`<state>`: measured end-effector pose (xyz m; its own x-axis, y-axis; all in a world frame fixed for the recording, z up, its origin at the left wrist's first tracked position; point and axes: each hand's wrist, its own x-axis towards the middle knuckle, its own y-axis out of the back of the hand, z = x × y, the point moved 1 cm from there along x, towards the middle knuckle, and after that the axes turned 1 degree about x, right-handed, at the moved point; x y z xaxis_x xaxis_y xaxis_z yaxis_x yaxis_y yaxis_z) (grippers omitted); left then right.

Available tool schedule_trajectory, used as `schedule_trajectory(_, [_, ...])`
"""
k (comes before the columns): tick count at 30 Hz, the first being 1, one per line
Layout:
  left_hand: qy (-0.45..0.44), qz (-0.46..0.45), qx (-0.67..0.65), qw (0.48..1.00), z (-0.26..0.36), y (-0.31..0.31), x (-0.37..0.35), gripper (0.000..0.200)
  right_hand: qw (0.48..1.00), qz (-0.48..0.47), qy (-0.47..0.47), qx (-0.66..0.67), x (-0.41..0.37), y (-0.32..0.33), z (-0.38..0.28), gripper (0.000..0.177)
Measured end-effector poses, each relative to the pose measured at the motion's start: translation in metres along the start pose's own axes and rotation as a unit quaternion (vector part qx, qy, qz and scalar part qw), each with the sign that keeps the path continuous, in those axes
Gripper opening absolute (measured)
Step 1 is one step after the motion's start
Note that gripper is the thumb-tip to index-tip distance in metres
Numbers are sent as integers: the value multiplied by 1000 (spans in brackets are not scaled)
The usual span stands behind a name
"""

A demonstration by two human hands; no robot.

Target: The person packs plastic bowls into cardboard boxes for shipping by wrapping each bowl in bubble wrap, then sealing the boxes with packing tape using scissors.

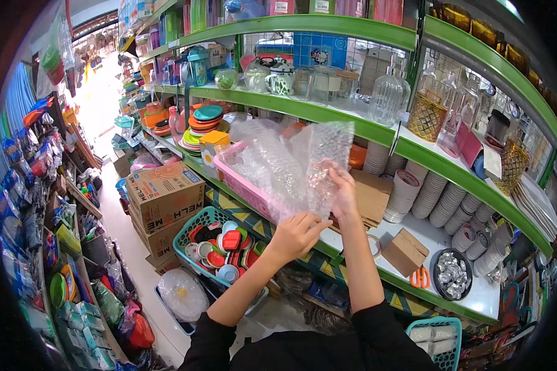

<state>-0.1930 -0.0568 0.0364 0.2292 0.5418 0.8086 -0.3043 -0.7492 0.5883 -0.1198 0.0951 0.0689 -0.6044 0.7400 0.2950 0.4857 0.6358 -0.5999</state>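
Observation:
Clear bubble wrap (278,164) is bunched up above a pink plastic basket (244,185) on the lower shelf. My right hand (341,190) grips the wrap on its right side, fingers closed round it. Lower down, my left hand (300,236) has its fingers curled at the bottom edge of the wrap, pinching it. Whether anything is inside the wrap cannot be made out. A yellow box (214,143) stands just behind the basket, and flattened brown cardboard (368,195) lies right of my right hand.
Green-edged shelves (346,117) hold glass jars and bottles. Right of my hands are a small cardboard box (405,252), orange scissors (419,277) and a black bowl of foil-like pieces (452,274). Below, a teal basket (189,247) holds colourful dishes beside stacked cartons (165,201).

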Motion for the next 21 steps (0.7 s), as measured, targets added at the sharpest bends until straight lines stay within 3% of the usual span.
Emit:
schedule_trajectory(2, [94,40,-61,993,3,3,1,28,999,-5,17,49,-5,0,-6,28])
schedule_trajectory(3, [93,39,-62,993,2,3,-1,28,998,-4,38,56,-8,2,-9,29])
schedule_trajectory(5, [263,106,-142,948,-9,2,-10,32,995,6,65,74,-11,10,-13,31])
schedule_trajectory(8, [307,125,-40,943,-28,-5,-22,33,994,20,67,86,-19,18,-16,32])
schedule_trajectory(9, [311,87,20,946,-29,-4,-23,48,994,22,69,85,-20,22,-16,32])
schedule_trajectory(10, [310,86,19,947,-33,-6,-24,48,994,25,64,86,-20,27,-15,33])
schedule_trajectory(12, [338,167,137,916,-47,-12,-30,67,994,29,60,86,-22,39,-14,34])
schedule_trajectory(13, [355,176,135,908,-58,-12,-34,83,995,37,57,79,-23,47,-15,35])
schedule_trajectory(14, [353,176,133,909,-74,-18,-43,83,995,45,54,72,-24,55,-16,36])
schedule_trajectory(16, [480,270,-34,834,-108,-33,-64,87,994,65,53,68,-27,76,-16,37])
schedule_trajectory(17, [480,270,-35,834,-113,-34,-66,87,993,83,48,66,-30,80,-17,39])
schedule_trajectory(19, [550,339,-297,703,-120,-41,-73,91,991,108,55,53,-38,86,-16,40])
schedule_trajectory(21, [542,306,-316,716,-107,-36,-73,89,989,132,60,40,-44,94,-12,41])
